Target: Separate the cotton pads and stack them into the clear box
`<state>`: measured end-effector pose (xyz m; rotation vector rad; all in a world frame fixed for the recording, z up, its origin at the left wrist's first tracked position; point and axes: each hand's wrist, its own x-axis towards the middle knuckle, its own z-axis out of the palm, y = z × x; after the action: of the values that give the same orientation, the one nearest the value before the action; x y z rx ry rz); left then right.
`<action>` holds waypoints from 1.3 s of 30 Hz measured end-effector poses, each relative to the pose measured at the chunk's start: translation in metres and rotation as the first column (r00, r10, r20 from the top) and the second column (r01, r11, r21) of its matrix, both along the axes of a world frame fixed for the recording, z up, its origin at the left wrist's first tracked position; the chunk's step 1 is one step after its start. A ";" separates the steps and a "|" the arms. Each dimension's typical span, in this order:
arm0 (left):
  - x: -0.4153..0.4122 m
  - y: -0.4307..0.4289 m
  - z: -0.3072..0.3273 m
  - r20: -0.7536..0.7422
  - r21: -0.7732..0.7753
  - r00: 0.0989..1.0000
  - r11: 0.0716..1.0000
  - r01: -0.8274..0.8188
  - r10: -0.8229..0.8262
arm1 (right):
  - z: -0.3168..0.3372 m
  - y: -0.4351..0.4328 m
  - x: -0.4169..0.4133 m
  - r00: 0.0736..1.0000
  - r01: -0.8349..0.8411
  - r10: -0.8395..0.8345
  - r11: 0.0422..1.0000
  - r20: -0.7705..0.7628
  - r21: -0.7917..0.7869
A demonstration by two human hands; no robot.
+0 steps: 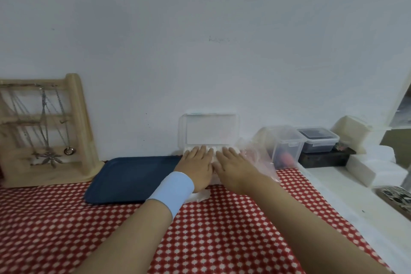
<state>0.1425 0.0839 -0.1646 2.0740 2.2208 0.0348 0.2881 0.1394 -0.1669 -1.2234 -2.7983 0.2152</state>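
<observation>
The clear box (188, 131) stands against the wall with its lid raised upright. White cotton pads (214, 155) fill its base, mostly hidden under my hands. My left hand (195, 165), with a light blue wristband, lies flat with straight fingers pressing on the pads at the left. Beside it, my right hand (233, 165) presses flat on the pads at the right. A loose cotton pad (201, 196) lies on the red patterned cloth under my left wrist.
A dark blue tray (126, 179) lies left of the box. A wooden jewellery stand (73, 129) is at far left. A crumpled plastic bag (260, 151), clear containers (287, 147) and white cotton blocks (373, 171) sit at the right.
</observation>
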 end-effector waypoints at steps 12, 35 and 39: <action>-0.007 0.001 0.009 0.178 0.012 0.984 0.999 -0.033 0.030 | 0.011 -0.007 0.001 0.999 -0.037 0.034 0.997 -0.040 -0.068; -0.036 -0.065 0.023 0.992 0.033 0.130 0.968 -0.251 0.000 | 0.044 -0.033 -0.006 0.729 -0.248 -0.222 0.796 -0.647 -0.553; -0.036 -0.065 0.020 0.991 0.028 0.135 0.954 -0.299 0.014 | 0.037 -0.032 -0.006 0.684 -0.231 -0.295 0.780 -0.668 -0.581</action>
<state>0.1066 0.0193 -0.1449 1.0691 1.4458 1.3352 0.2818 0.1070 -0.1294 -0.9290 -1.9842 1.4050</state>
